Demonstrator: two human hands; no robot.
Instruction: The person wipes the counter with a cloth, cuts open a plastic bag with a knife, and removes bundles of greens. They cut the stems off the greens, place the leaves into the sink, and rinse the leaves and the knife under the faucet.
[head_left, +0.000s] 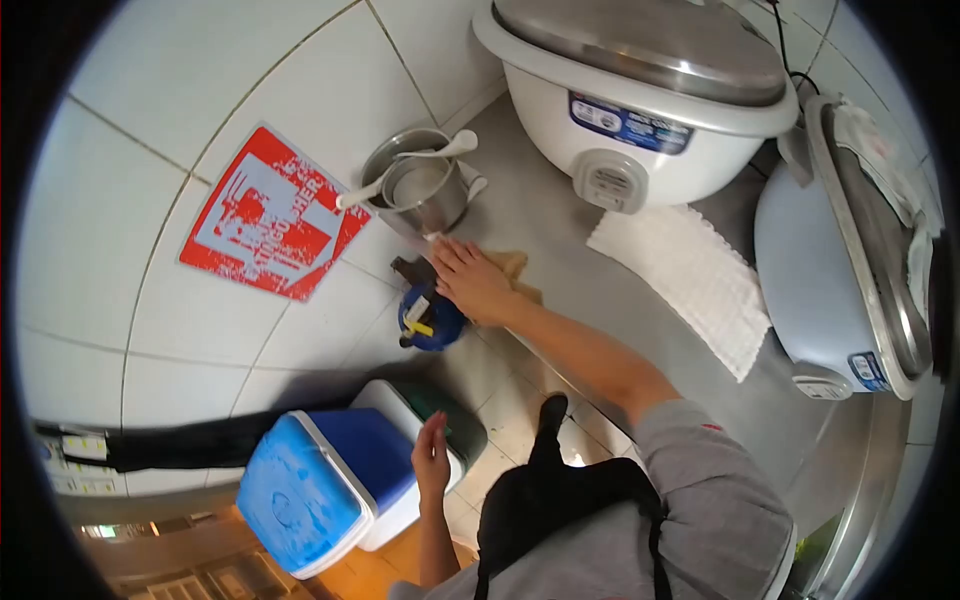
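Note:
My right hand [472, 282] lies over a tan cloth [510, 270] at the left edge of the steel counter [555, 225], its fingers stretched out and close together, pointing to the metal pot. That pot [425, 190], with white-handled utensils in it, stands just beyond the fingertips against the tiled wall. Below the counter edge, beside the hand, is a blue canister [432, 318] with a yellow tag. My left hand [431, 455] hangs over the blue and white cooler, with its fingers extended and nothing visible in it.
A large rice cooker [640, 110] stands at the back, a second one [830, 260] on the right. Between them lies a white towel [695, 280]. The blue-lidded cooler [300, 495] is on the floor at lower left. A red sign [270, 220] is on the wall.

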